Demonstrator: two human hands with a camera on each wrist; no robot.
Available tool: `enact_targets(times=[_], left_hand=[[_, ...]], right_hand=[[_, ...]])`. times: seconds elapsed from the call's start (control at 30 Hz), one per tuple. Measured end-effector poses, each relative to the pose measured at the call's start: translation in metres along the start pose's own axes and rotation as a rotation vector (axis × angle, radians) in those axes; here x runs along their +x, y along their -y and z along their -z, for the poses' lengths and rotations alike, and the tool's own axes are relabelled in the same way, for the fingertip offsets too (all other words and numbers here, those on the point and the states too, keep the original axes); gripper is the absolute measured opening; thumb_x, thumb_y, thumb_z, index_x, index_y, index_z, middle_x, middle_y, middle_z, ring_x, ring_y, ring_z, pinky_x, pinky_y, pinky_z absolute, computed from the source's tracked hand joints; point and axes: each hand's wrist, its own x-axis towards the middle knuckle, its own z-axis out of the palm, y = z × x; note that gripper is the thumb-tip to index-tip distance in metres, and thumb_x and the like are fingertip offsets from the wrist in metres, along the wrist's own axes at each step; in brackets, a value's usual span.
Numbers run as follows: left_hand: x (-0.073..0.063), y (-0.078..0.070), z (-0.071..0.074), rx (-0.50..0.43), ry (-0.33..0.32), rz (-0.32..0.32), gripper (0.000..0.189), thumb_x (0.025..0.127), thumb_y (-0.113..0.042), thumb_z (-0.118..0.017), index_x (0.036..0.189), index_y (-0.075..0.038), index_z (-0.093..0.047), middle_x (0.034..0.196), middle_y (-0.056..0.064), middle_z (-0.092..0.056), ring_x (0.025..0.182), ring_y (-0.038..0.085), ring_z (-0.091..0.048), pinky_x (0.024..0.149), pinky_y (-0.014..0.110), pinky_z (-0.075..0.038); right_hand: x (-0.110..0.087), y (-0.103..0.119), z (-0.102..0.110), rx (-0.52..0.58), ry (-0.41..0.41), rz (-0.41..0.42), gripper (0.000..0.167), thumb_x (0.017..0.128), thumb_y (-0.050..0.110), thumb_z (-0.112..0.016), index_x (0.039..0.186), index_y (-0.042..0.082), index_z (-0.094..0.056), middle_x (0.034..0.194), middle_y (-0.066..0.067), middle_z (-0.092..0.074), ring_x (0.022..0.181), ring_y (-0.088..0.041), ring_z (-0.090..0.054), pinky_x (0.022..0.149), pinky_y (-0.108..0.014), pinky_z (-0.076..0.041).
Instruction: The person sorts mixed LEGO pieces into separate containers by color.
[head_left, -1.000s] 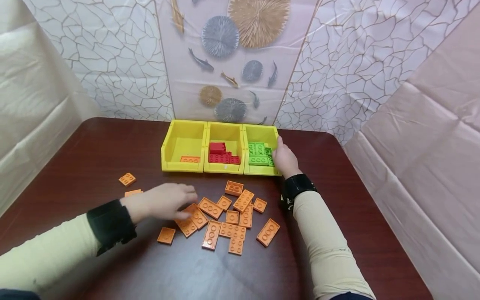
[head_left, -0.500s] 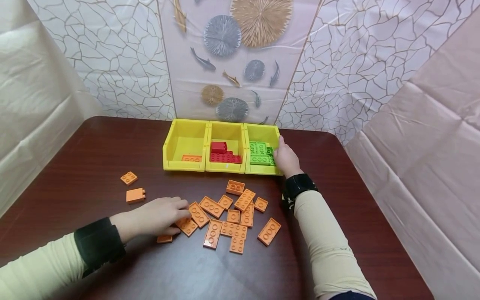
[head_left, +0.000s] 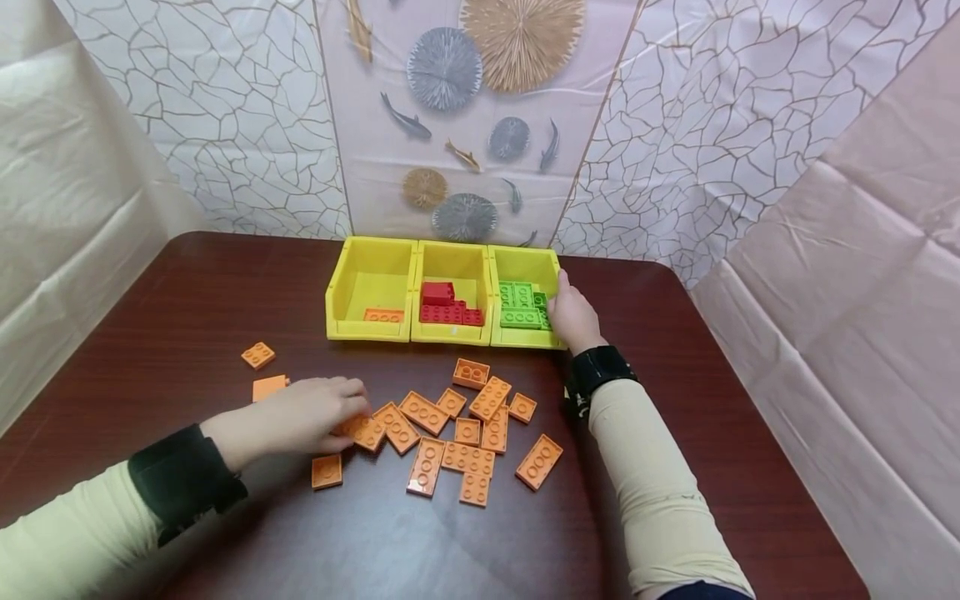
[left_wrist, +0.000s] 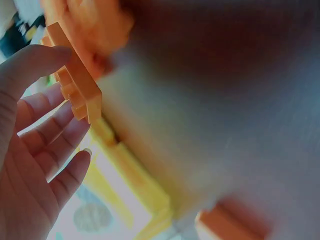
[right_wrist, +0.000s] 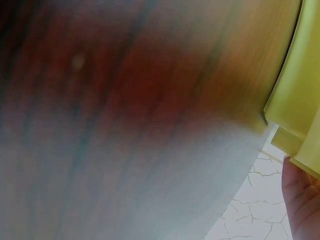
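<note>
My left hand (head_left: 292,417) pinches an orange toy building brick (left_wrist: 77,75) between thumb and fingers, its studs turned toward the palm in the left wrist view. In the head view this brick overlaps the left end of a pile of orange bricks (head_left: 424,413). At the far right of a row of three yellow bins, my right hand (head_left: 576,317) grips the side wall of the right bin (head_left: 527,337). The right wrist view catches only part of that hand, at the bin's edge. Green bricks (head_left: 521,317) lie inside this bin.
Red bricks (head_left: 442,313) fill part of the middle bin (head_left: 450,335). One orange brick (head_left: 383,316) shows in the left bin (head_left: 367,332). Loose orange bricks lie left of the pile, including a small one (head_left: 258,356) and a square one (head_left: 327,472). Patterned cloth hangs behind the table (head_left: 187,333).
My left hand has drawn back leftward from the pile and now pinches an orange brick, shifted slightly up from where it lay. The right hand keeps its grip on the bin.
</note>
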Motion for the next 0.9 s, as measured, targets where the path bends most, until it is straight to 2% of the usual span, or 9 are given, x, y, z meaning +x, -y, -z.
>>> enact_targets(times=[0.13,0.27,0.37,0.5,0.6,0.7,0.9], left_hand=[[-0.001,0.012,0.014,0.008,-0.078,0.056,0.027,0.075,-0.023,-0.076,0.096,-0.011,-0.065,0.088,-0.003,-0.054,0.075,0.011,-0.049,0.066,0.03,-0.048],[0.003,0.024,0.025,0.011,-0.094,0.117,0.027,0.075,-0.023,-0.076,0.097,-0.01,-0.065,0.086,-0.003,-0.053,0.073,0.011,-0.047,0.064,0.029,-0.046],[0.015,0.034,0.031,0.037,-0.109,0.156,0.03,0.075,-0.024,-0.077,0.098,-0.009,-0.065,0.085,-0.001,-0.053,0.072,0.013,-0.048,0.063,0.03,-0.045],[0.041,0.053,0.039,0.109,-0.144,0.204,0.029,0.074,-0.023,-0.077,0.095,-0.006,-0.064,0.083,0.002,-0.052,0.07,0.018,-0.049,0.062,0.033,-0.046],[0.06,0.067,0.041,0.157,-0.116,0.255,0.028,0.075,-0.022,-0.077,0.092,-0.006,-0.062,0.081,0.004,-0.05,0.07,0.021,-0.048,0.063,0.034,-0.045],[0.075,0.079,0.04,0.184,-0.046,0.328,0.029,0.075,-0.024,-0.077,0.092,-0.006,-0.062,0.08,0.005,-0.048,0.071,0.023,-0.047,0.064,0.035,-0.045],[0.104,0.098,0.037,0.169,0.014,0.451,0.026,0.08,-0.023,-0.072,0.095,-0.005,-0.061,0.083,0.008,-0.05,0.074,0.025,-0.049,0.066,0.038,-0.046]], right_hand=[[0.0,0.001,0.002,-0.006,-0.009,0.01,0.061,0.098,0.016,-0.036,0.15,0.007,-0.005,0.132,-0.021,-0.046,0.111,-0.032,-0.05,0.091,-0.047,-0.041],[-0.002,0.002,0.004,-0.015,-0.011,0.014,0.061,0.098,0.016,-0.036,0.15,0.007,-0.005,0.131,-0.021,-0.046,0.111,-0.032,-0.05,0.09,-0.047,-0.041],[-0.002,0.002,0.006,-0.012,-0.011,0.014,0.061,0.098,0.016,-0.036,0.15,0.007,-0.005,0.131,-0.021,-0.047,0.108,-0.032,-0.051,0.089,-0.046,-0.042],[-0.002,0.0,0.005,-0.005,-0.012,0.005,0.061,0.098,0.016,-0.036,0.15,0.007,-0.005,0.129,-0.02,-0.047,0.105,-0.032,-0.052,0.088,-0.046,-0.042],[-0.003,-0.002,0.002,0.006,-0.003,0.0,0.061,0.098,0.016,-0.036,0.15,0.008,-0.005,0.131,-0.02,-0.047,0.106,-0.031,-0.052,0.088,-0.046,-0.042],[-0.004,-0.001,0.0,0.011,0.006,0.014,0.061,0.098,0.016,-0.036,0.15,0.007,-0.005,0.132,-0.02,-0.046,0.106,-0.031,-0.052,0.088,-0.046,-0.042],[-0.004,-0.001,0.0,0.002,-0.025,0.031,0.061,0.098,0.015,-0.037,0.15,0.007,-0.007,0.129,-0.02,-0.048,0.104,-0.032,-0.053,0.085,-0.046,-0.043]])
